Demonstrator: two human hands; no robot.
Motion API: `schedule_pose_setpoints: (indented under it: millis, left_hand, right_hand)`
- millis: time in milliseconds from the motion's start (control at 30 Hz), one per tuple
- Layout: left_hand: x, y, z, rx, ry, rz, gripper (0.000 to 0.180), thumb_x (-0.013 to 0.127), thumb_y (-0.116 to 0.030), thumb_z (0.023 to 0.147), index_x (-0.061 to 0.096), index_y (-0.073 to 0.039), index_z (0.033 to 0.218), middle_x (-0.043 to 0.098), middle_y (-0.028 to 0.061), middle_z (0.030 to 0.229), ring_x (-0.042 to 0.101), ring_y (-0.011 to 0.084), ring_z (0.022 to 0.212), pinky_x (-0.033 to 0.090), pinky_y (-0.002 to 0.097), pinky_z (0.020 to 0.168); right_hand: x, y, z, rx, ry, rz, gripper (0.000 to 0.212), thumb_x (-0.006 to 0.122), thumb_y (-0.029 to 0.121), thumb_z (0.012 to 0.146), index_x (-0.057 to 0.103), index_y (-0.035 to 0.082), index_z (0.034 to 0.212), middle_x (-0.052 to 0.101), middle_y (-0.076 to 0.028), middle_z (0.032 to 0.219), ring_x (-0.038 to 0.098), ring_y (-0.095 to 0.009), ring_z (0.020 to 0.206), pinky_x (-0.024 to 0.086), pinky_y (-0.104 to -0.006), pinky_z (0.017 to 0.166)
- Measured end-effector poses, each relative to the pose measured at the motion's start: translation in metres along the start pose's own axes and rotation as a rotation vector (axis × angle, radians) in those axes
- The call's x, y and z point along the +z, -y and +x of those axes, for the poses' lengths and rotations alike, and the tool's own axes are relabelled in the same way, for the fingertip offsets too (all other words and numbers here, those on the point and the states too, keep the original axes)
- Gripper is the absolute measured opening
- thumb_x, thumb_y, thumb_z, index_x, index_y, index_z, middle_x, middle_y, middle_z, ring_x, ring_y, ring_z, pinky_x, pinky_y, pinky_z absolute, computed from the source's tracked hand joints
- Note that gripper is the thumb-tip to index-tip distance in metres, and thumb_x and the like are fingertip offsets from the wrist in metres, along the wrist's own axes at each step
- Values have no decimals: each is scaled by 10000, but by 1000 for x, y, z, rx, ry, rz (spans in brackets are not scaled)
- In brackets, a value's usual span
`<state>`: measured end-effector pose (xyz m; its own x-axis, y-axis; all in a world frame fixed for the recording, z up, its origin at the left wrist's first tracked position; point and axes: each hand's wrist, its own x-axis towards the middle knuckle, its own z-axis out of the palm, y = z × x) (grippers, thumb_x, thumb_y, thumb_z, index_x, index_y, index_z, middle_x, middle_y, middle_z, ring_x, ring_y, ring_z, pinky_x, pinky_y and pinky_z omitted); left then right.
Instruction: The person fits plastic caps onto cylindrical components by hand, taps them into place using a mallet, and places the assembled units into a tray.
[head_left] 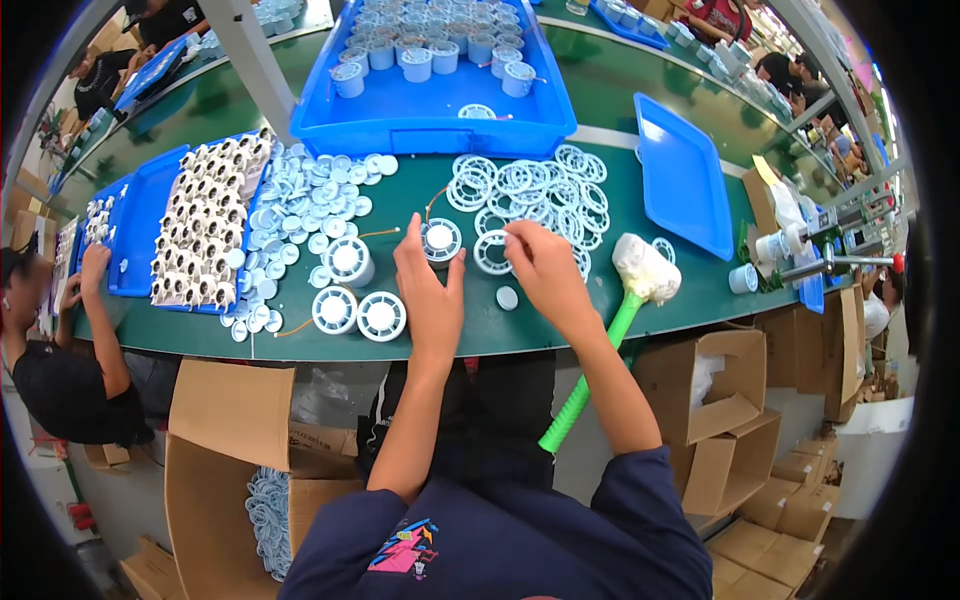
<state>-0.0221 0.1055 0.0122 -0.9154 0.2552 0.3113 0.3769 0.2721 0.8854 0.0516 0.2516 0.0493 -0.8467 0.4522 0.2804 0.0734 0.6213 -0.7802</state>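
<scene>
My left hand (428,292) is closed around a small round pale-blue housing (441,241) with a slotted top, a white centre and a thin brown wire. The housing stands upright at the table's near part. Just to its right, my right hand (548,268) pinches a flat pale-blue ring (490,253) between thumb and fingers. Left of my left hand stand similar capped housings, one (348,261) behind two others (381,316), some with wires trailing. A loose disc (507,298) lies below the ring. A heap of rings (540,190) spreads behind my right hand.
Ahead is a blue bin (430,142) of housings. Loose discs (310,200) and a tray of white parts (205,225) lie left. A green-handled mallet (640,275), blue tray (685,175) and metal clamp fixture (835,262) are right. A co-worker (70,375) sits left; cartons (230,420) stand below.
</scene>
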Motion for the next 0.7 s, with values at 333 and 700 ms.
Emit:
schedule_pose_setpoints:
  millis: [333, 700]
  left_hand:
    - [-18, 2, -27, 76, 136, -18, 695, 760, -146, 928, 413, -4, 1513, 540, 206, 1358, 560, 353, 1253, 449, 425, 1050]
    - [-21, 2, -27, 58, 204, -58, 739, 772, -127, 915, 380, 13, 1526, 539, 246, 1377, 552, 411, 1265, 447, 471, 1054]
  right_hand:
    - [14, -4, -28, -172, 143, -387, 500, 796, 209, 831, 620, 1, 1251, 594, -135, 1188, 655, -338, 1042, 575, -433, 826]
    - [9, 10, -30, -175, -75, -301, 584, 809, 215, 799, 603, -51, 1276, 626, -201, 1154, 661, -391, 979, 569, -431, 829]
